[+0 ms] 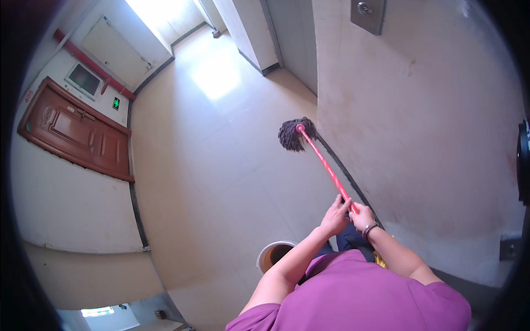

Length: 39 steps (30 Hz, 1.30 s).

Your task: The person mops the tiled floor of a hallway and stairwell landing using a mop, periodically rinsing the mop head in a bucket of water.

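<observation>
A string mop's dark grey head (292,138) lies on the tiled floor, close to the corner of the right-hand wall. Its red-and-pink handle (327,166) slants down towards me. My left hand (336,216) is on the handle, fingers partly extended along it. Just beside it, my right hand (362,217) grips the handle near its end, a dark beaded bracelet on the wrist. By my left forearm stands a round white bucket (265,253), partly hidden by the arm; its inside looks dark. Something yellow (379,260) shows beside my right forearm.
A pale tiled floor (198,165) runs between the walls. On the left are a closed brown door (83,128), a red pipe (89,62) and a green exit sign (116,103). A grey door (295,41) and a wall with a metal button panel (368,12) are on the right.
</observation>
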Available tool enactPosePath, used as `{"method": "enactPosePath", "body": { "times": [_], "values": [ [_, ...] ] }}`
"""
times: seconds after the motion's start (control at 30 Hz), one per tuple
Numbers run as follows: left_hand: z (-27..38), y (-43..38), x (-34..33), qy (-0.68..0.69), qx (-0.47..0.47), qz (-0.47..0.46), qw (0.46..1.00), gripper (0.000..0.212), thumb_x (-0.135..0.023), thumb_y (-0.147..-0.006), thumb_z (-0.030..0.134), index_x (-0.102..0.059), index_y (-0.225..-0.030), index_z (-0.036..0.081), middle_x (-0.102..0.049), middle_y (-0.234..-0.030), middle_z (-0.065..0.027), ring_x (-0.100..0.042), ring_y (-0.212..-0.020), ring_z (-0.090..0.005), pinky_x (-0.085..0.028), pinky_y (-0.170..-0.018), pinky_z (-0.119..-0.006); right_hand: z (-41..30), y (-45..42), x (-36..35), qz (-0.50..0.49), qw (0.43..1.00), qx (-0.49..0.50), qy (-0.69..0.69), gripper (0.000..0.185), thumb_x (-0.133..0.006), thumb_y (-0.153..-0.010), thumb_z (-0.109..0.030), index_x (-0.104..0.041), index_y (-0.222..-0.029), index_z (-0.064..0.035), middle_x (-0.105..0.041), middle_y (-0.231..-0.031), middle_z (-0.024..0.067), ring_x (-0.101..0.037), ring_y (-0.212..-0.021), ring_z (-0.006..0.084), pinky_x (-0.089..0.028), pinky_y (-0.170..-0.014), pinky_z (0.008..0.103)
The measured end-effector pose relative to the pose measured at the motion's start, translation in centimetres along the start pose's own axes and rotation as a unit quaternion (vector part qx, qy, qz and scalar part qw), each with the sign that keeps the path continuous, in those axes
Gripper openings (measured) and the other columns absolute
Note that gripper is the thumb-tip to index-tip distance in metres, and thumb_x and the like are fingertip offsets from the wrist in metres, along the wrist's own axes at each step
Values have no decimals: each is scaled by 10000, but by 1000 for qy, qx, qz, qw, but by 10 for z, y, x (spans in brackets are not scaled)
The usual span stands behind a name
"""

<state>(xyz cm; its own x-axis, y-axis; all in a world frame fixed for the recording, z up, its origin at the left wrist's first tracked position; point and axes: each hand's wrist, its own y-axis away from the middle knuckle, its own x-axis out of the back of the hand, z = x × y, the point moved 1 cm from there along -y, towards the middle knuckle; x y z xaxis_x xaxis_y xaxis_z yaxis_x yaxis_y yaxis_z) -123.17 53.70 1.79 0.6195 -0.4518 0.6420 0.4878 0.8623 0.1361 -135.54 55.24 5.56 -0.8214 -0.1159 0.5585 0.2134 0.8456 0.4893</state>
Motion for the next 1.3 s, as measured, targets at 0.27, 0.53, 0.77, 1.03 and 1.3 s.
{"method": "enactPosePath", "body": {
  "times": [0.27, 0.53, 0.77, 1.03, 1.3],
  "values": [
    [-150, 35, 67, 35, 290, 120, 949, 457, -568, -742, 219, -455, -1148, 42, -423, -1174, -229, -403, -1102, -355, -357, -917, -388, -118, -247, -29, -11, 998, -16, -55, 172, -526, -719, -85, -598, -875, -99, -557, -571, 44, -546, -508, 140, -431, -463, 297],
    [-137, 70, 76, 121, 582, 173, 785, 326, -557, -713, 198, -583, -986, 21, -610, -886, -165, -591, -840, -277, -452, -776, -348, -273, -501, -58, -42, 996, -31, -67, 117, -473, -748, -70, -564, -822, -63, -529, -536, 49, -499, -432, 136, -403, -396, 299],
    [-122, -6, 103, 152, 519, 83, 837, 360, -557, -746, 222, -537, -1050, 31, -559, -955, -195, -540, -908, -325, -428, -805, -370, -276, -518, -103, -116, 990, -47, -64, 246, -442, -784, -76, -459, -1025, -128, -480, -557, 43, -438, -398, 118, -359, -329, 274],
    [-165, -131, 216, 76, 303, 41, 949, 319, -532, -767, 189, -520, -1045, 32, -533, -980, -191, -503, -954, -338, -415, -819, -381, -221, -322, -31, -175, 978, -91, -71, 601, -467, -766, -109, -250, -1321, -186, -482, -526, 31, -462, -394, 119, -391, -364, 278],
    [-127, -300, 222, -16, -110, -181, 977, 415, -582, -659, 112, -474, -1050, 27, -505, -977, -173, -469, -978, -320, -402, -826, -398, -255, -124, 104, -173, 959, -223, -1, 590, -538, -702, -133, -368, -1266, -150, -551, -739, 83, -537, -603, 155, -442, -618, 261]
  ]
}}
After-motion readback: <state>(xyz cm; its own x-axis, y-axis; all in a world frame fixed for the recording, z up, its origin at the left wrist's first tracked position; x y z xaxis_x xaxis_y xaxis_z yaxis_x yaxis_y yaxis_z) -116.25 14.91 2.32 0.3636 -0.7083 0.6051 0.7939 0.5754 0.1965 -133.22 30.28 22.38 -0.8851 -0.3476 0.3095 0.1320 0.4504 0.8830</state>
